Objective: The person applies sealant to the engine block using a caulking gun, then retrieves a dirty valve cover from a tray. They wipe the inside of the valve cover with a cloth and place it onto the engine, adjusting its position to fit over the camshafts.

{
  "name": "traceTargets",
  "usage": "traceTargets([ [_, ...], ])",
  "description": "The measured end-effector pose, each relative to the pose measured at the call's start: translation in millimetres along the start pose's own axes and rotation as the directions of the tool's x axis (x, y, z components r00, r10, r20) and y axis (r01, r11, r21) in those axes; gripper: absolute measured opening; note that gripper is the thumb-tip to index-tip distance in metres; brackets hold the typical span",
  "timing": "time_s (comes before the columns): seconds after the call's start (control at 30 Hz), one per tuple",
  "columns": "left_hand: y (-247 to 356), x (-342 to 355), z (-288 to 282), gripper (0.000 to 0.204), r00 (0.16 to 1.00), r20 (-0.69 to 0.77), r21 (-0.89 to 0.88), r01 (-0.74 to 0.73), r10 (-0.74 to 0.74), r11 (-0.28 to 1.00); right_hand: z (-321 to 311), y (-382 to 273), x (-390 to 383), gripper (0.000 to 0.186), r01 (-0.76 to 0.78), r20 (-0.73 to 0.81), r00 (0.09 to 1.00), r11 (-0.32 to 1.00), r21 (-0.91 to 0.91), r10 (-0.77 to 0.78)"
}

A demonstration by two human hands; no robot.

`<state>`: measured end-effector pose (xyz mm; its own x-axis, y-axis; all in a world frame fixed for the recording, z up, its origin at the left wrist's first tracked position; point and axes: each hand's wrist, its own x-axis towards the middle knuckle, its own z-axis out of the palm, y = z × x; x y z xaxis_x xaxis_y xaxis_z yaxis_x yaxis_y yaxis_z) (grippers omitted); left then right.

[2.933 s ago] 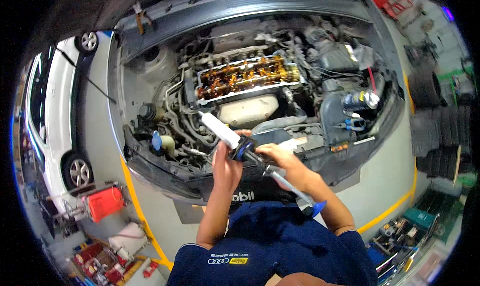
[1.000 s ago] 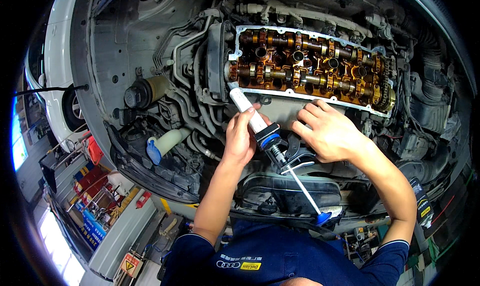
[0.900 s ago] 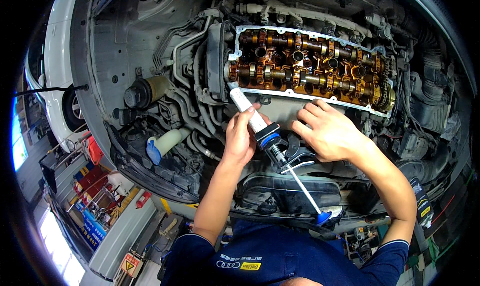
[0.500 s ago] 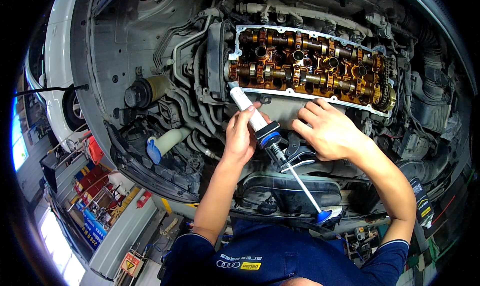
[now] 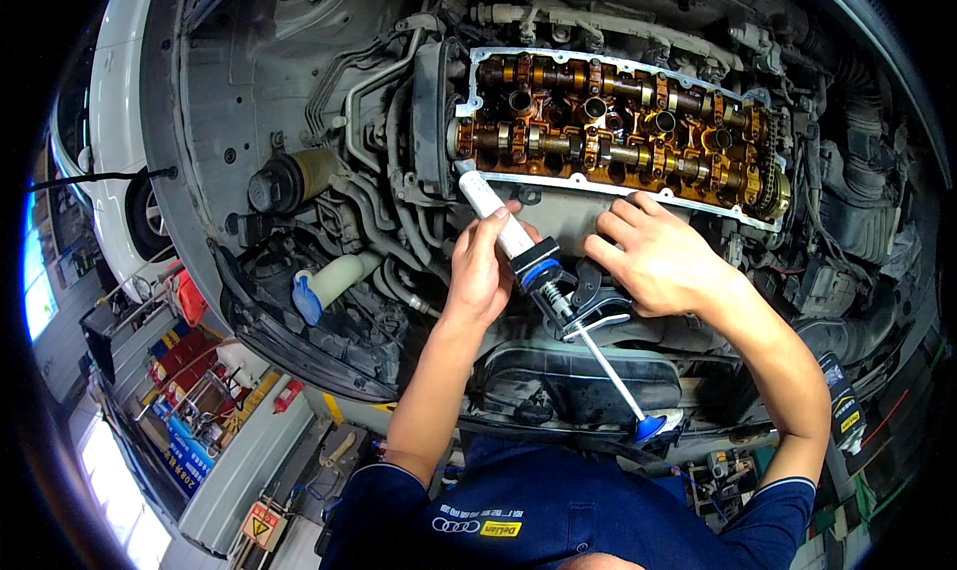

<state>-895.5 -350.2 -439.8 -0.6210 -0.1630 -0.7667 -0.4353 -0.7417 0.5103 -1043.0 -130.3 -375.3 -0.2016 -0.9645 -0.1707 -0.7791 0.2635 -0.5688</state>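
"Tube gun (image 5: 541,273) in the head view: where is it?"

"It's just in front of the silver rim (image 5: 578,181), tilted, with its white tube (image 5: 487,198) pointing up and left. The tip (image 5: 466,167) is at the rim's near left corner. I can't tell if it touches."

"Who has hold of it?"

"The left grip (image 5: 480,271) is closed around the white tube. The right grip (image 5: 663,266) curls around the handle end, by the black lever (image 5: 600,297). I can't see how hard it squeezes."

"How would you do this part well?"

"I'd let the left grip steer, like with a crayon. I'd squeeze the lever softly, so not too much comes out at once. I'd go slow, with the tip close to the rim."

"What should I watch for?"

"The shiny brown parts (image 5: 590,152) inside the rim. I'd keep drips off them. Mind the long rod (image 5: 609,370) too. Its blue end (image 5: 650,428) looks near the dark blue shirt (image 5: 558,490), so a bump could jerk the tip, I think."
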Motion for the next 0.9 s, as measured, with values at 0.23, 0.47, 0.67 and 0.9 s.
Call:
traceTargets([
  [0.23,0.9,-0.1,1.1,0.046,1.0,0.004,0.003,0.0,0.0,1.0,-1.4,0.2,0.2,0.026,0.002,-0.002,1.0,1.0,-0.009,-0.002],
  [0.47,-0.4,1.1,-0.2,0.045,1.0,0.017,-0.003,0.001,-0.001,1.0,-1.5,0.2,-0.3,0.026,-0.002,0.004,1.0,1.0,-0.006,0.002],
  [0.67,0.7,-0.9,4.1,0.045,1.0,0.011,-0.014,0.012,-0.012,1.0,-2.9,0.3,-2.1,0.025,-0.008,0.005,1.0,1.0,-0.019,0.008],
  [0.9,1.4,-1.1,5.2,0.045,1.0,0.014,0.0,0.01,-0.01,1.0,-3.6,0.7,-2.3,0.026,-0.015,0.017,1.0,1.0,-0.009,0.015],
])
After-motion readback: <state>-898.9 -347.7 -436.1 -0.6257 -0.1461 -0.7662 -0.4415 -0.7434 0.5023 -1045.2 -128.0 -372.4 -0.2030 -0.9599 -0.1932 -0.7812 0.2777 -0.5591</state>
